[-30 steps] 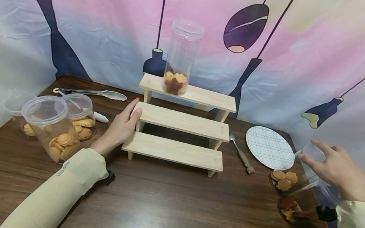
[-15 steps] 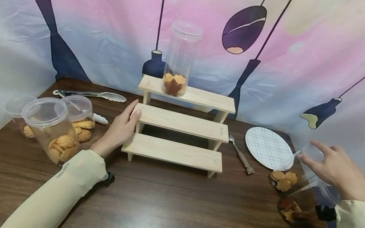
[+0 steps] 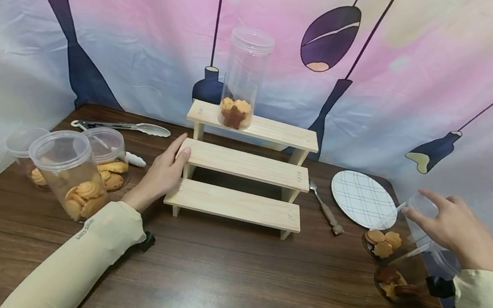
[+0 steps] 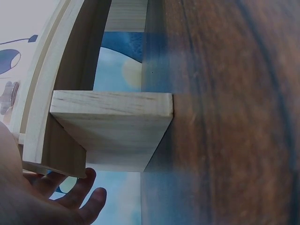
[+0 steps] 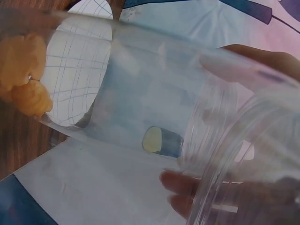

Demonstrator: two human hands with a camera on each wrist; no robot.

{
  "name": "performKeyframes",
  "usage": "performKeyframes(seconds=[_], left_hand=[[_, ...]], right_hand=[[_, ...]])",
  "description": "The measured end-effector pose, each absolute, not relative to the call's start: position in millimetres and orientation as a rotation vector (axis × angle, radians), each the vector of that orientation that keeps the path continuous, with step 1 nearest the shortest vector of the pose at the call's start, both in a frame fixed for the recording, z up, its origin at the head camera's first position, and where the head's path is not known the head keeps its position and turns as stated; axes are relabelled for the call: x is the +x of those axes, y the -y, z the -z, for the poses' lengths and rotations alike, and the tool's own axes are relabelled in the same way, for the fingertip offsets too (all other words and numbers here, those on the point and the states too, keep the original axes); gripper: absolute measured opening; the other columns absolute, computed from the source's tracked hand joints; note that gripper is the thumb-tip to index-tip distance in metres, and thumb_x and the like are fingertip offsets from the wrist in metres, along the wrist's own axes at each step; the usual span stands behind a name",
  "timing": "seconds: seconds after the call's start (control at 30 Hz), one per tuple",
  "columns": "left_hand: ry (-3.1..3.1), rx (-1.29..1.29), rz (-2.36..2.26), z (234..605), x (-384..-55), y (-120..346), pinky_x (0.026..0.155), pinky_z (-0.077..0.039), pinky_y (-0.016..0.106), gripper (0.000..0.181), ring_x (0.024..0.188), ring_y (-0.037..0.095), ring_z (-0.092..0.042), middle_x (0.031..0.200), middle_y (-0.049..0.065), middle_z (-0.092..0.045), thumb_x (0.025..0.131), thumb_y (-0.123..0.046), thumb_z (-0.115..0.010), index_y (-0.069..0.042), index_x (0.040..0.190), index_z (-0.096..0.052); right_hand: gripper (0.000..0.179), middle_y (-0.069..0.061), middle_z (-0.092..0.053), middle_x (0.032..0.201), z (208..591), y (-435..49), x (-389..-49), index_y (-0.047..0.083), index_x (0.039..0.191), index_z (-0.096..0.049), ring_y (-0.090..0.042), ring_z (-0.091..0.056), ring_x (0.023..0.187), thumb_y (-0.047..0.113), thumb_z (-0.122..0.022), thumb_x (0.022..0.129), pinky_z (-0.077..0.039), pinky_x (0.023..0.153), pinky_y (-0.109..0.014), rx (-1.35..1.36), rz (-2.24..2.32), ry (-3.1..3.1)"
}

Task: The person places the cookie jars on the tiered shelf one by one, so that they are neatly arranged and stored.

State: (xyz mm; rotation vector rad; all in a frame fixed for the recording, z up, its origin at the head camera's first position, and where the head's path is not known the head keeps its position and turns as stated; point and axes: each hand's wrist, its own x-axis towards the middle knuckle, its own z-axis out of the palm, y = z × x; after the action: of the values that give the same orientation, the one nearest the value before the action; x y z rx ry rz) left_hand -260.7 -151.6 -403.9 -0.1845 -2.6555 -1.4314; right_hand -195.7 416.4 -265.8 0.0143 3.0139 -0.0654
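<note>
Well, right-hand fingers (image 5: 180,183) grip a clear, cylindrical jar (image 5: 140,93).

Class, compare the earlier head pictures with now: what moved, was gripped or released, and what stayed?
Nothing visibly moved, and nothing was taken hold of or let go. The left hand still holds the wooden stand, the right hand the clear jar near the plate; the top-shelf jar stays put.

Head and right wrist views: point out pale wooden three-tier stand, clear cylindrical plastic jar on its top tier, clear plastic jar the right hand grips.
Stand (image 3: 246,165): head view, top of the middle board.
Top-tier jar (image 3: 246,76): head view, upper side wall.
Gripped jar (image 5: 140,84): right wrist view, side wall.
</note>
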Motion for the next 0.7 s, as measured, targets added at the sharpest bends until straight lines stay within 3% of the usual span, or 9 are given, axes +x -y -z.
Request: performKeyframes(seconds=[0.43, 0.7], left_hand=[[2.644, -0.193, 1.432, 405, -261, 153, 0.115, -0.025, 0.061, 0.066, 0.146, 0.041, -0.028, 0.161, 0.015, -0.029, 0.103, -0.06, -0.025, -0.03, 0.161, -0.015], [2.643, -0.188, 1.427, 405, -261, 152, 0.115, -0.024, 0.061, 0.066, 0.146, 0.04, -0.028, 0.161, 0.015, -0.03, 0.104, -0.06, -0.026, -0.03, 0.161, -0.015]], right_hand=[[0.089, -0.051, -0.02, 0.137, 258, -413, -197, 0.004, 0.157, -0.023, -0.069, -0.032, 0.115, 0.068, -0.039, 0.097, -0.035, 0.079, -0.081, 0.028, 0.101, -3.061], [0.084, -0.049, -0.024, 0.134, 244, -402, -199, 0.008, 0.158, -0.027, -0.066, -0.038, 0.107, 0.066, -0.04, 0.098, -0.039, 0.066, -0.074, 0.019, 0.156, -3.173]])
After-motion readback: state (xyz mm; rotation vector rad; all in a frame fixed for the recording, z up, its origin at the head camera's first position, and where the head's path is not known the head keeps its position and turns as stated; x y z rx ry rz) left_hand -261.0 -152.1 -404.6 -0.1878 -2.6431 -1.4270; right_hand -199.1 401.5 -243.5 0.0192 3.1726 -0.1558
